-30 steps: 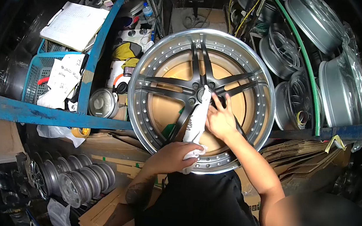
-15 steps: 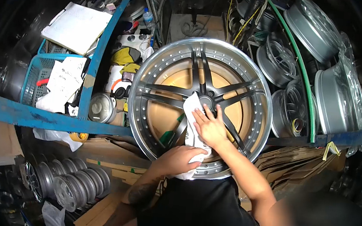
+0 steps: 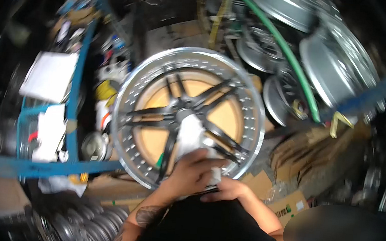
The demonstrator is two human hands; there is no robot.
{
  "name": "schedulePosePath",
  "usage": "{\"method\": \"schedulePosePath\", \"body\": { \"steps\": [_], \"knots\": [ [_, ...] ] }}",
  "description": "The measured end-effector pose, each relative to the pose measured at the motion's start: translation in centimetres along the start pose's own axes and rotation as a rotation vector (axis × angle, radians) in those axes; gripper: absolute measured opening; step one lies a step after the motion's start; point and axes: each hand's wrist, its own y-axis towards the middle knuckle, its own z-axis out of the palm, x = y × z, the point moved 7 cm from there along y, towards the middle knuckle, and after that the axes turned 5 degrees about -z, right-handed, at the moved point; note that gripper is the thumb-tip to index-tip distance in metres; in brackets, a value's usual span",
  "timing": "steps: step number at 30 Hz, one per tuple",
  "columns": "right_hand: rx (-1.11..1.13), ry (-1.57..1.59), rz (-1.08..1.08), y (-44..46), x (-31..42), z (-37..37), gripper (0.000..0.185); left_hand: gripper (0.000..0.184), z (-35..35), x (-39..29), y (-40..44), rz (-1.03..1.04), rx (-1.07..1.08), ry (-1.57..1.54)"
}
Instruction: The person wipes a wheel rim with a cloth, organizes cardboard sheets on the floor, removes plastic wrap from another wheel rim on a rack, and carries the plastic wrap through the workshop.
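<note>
A large wheel rim [image 3: 199, 52] with a polished lip and dark split spokes lies face up in front of me. Over its hub and lower spokes drapes a white cloth [image 3: 191, 133]. My left hand [image 3: 193, 171], its fingers curled, holds the lower part of that cloth at the rim's near edge. Beside it, close to my waist, my right hand [image 3: 226, 189] is lowered next to the cloth's end; blur hides what its fingers do. A bit of green [image 3: 159, 160] shows between the lower left spokes.
Blue frame bars [image 3: 35, 166] run along the left. A notepad [image 3: 51, 75] and a teal basket [image 3: 27, 125] with papers stand there. More rims [image 3: 329, 59] sit at the right behind a green bar [image 3: 288, 50]. Cardboard sheets [image 3: 311, 150] lie lower right, stacked rims [image 3: 83, 224] lower left.
My right hand has left the cloth over the spokes and dropped to my waist. My left hand stays on the cloth. The view has shifted and tilted, and is blurred.
</note>
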Motion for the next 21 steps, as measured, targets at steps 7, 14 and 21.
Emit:
{"method": "schedulePosePath", "body": {
  "steps": [7, 14, 21],
  "knots": [
    [-0.962, 0.928, -0.3, -10.3, 1.1, -7.0, 0.054, 0.086, 7.0, -0.5, 3.3, -0.172, 0.417, -0.546],
    [-1.959, 0.745, -0.652, -30.9, 2.8, -14.2, 0.033, 0.047, 16.0, -4.1, -1.1, -0.197, 1.082, -0.353],
    [-2.153, 0.16, -0.925, -41.2, 5.5, -19.1, 0.038, 0.037, 14.1, -2.9, 1.3, -0.201, 0.778, -0.256]
  ]
}}
